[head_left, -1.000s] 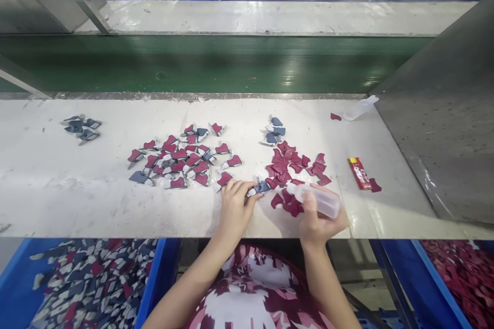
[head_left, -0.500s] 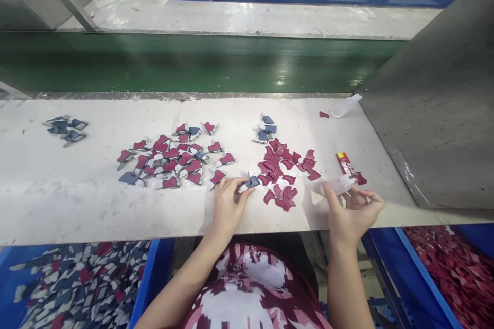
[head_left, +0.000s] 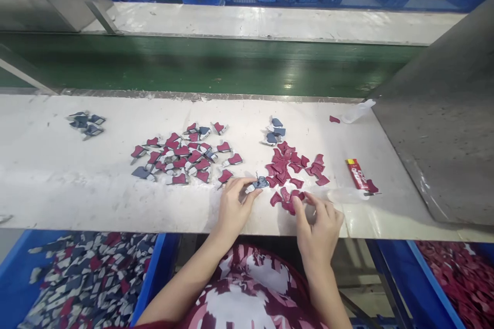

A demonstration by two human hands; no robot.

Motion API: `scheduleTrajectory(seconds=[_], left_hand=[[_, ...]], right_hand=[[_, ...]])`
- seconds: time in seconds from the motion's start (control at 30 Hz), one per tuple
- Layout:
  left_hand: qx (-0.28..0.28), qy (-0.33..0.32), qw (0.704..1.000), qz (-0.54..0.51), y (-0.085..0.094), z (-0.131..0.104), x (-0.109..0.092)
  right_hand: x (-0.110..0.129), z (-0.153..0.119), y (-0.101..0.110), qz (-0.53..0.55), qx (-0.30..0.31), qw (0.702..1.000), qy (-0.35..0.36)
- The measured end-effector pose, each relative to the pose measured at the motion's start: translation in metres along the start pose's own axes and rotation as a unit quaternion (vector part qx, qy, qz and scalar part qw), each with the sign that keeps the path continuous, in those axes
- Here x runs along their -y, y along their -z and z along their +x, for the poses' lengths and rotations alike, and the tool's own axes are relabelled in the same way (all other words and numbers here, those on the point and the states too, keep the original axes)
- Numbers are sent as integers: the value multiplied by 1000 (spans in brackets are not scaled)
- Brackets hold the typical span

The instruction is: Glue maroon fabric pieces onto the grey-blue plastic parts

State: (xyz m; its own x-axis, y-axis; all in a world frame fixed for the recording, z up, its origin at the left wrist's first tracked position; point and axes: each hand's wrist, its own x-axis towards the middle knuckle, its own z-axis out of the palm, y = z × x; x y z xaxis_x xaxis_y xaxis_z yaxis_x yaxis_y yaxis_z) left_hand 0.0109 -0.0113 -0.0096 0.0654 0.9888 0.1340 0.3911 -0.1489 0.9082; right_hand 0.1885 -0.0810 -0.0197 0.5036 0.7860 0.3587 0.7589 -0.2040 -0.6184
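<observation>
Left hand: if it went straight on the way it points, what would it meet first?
The left hand would likely push its blue part into the nearest red piece; I can't tell whether they already touch.

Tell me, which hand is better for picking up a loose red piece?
Probably the right hand: its thumb and fingertips are right at the loose red pieces, while the left hand holds a blue-and-white piece.

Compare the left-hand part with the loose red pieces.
The blue-and-white part is two-toned; the red pieces one colour. The part is in the left hand; the red pieces mostly lie on the worktop. The part looks chunkier, the red pieces flat. Both are small.
</observation>
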Motion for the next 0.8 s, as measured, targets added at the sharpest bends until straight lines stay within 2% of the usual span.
scheduleTrajectory(seconds=[0.07,0.23,0.53,0.63,0.7,0.8], left_hand=[[5,8,1000,-18,0,-2,-3],[1,41,997,-66,-2,-9,-7],[-36,29,995,-93,6,-8,-2],[-34,66,985,-155,7,-10,1],[-32,98,977,-187,8,-12,0],[-27,125,971,-200,9,-15,-2]], right_hand=[[3,2,-6,-23,14,1000,-5],[2,10,-15,-56,-2,998,26],[1,20,-21,-18,42,999,25],[3,26,-18,10,35,998,49],[10,30,-14,52,38,997,37],[27,32,-7,172,100,980,-19]])
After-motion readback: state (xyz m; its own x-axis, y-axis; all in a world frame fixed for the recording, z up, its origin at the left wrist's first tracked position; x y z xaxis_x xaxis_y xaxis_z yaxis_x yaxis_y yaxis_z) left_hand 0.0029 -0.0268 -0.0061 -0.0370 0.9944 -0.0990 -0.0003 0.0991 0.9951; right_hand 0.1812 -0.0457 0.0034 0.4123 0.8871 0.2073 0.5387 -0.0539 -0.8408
